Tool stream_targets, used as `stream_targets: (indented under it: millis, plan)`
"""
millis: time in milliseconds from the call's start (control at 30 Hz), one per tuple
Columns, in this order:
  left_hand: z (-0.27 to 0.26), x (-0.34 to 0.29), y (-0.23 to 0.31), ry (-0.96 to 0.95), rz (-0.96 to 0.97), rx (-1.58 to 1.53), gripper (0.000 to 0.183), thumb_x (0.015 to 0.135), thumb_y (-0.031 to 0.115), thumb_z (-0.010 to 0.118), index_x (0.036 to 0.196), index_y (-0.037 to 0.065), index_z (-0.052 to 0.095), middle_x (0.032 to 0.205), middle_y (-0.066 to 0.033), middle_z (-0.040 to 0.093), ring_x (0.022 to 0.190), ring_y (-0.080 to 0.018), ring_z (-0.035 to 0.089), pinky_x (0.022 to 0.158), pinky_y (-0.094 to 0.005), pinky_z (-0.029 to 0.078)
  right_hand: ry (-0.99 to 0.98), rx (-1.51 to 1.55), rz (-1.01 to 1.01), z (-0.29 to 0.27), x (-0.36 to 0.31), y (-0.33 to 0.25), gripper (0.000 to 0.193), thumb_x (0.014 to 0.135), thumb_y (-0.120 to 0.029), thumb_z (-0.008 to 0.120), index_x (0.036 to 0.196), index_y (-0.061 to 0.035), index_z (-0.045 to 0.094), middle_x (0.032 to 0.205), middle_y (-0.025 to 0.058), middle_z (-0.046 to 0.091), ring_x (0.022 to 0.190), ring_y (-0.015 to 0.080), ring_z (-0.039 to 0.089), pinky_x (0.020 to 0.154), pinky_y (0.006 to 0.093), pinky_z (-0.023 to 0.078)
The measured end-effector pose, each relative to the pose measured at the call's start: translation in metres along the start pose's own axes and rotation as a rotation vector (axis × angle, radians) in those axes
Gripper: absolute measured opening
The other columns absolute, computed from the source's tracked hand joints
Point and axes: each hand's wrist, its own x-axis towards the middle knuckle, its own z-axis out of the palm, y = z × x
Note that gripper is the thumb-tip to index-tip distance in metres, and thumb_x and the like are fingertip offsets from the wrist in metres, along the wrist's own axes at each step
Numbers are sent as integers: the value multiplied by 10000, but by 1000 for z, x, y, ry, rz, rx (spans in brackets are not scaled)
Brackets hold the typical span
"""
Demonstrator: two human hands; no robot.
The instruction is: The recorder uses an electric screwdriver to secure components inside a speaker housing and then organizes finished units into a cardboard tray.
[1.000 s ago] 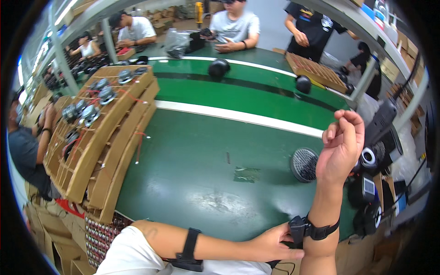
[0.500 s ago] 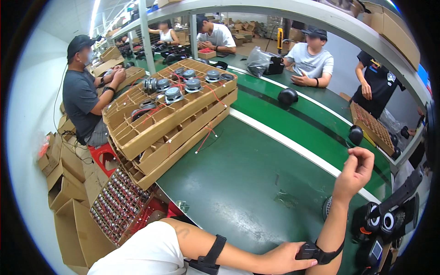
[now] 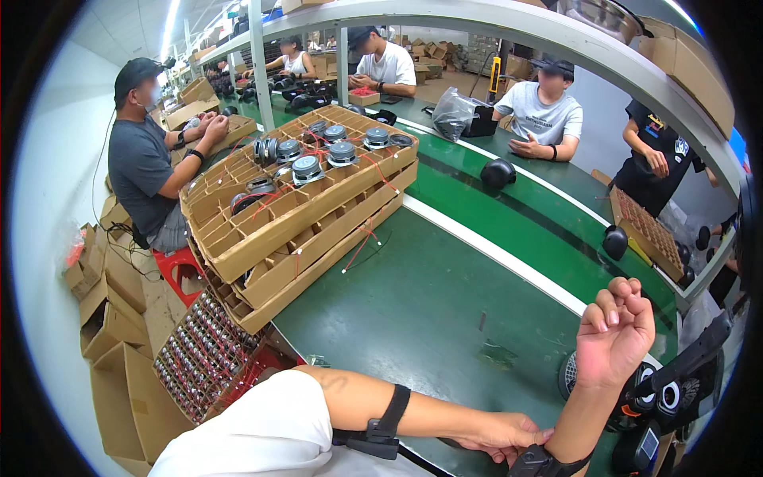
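Wristband (image 3: pixel 537 462) is already round the right forearm (image 3: pixel 584 421) by the tabletop's (image 3: pixel 397 318) near edge; can't tell if fastening's left, tbh. Left hand (image 3: pixel 502 434) has bent fingers at it, grip unclear; right hand (image 3: pixel 616 334), above the tabletop, is loosely curled, empty.

Speakers (image 3: pixel 306 168) sit in the topmost cardboard tray (image 3: pixel 238 256), left on the workbench (image 3: pixel 397 318); a conveyor belt (image 3: pixel 455 191) runs behind.

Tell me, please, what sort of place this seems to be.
Probably a factory assembly floor: a green conveyor belt runs past the workbench, stacked cardboard trays hold what look like speakers, and several people are stationed along the line.
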Motion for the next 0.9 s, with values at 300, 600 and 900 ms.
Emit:
stream_targets:
  millis: [300, 600, 900]
  plan:
    - [0, -14, 16, -12, -13, 174, 285, 959, 335, 562, 928, 61, 631, 720, -5, 595, 607, -110, 602, 515, -267, 510, 30, -61, -1, 27, -15, 18, 88, 901, -27, 495, 982, -59, 510, 857, 54, 555, 536, 130, 441, 431, 257, 379]
    - [-13, -17, 37, 40, 296, 519, 171, 747, 40, 719, 908, 58, 664, 743, -31, 646, 627, -113, 611, 480, -272, 465, 23, 74, 155, 51, -33, 43, 87, 877, -13, 479, 942, -69, 493, 833, 55, 547, 511, 135, 417, 424, 271, 338]
    - [-16, -4, 7, 98, 383, 378, 165, 870, 131, 697, 1009, 46, 680, 897, -64, 685, 805, -136, 653, 672, -314, 548, -72, 206, 381, 84, -50, 62, 61, 884, -50, 456, 935, -58, 489, 831, 61, 535, 527, 150, 410, 464, 300, 349]
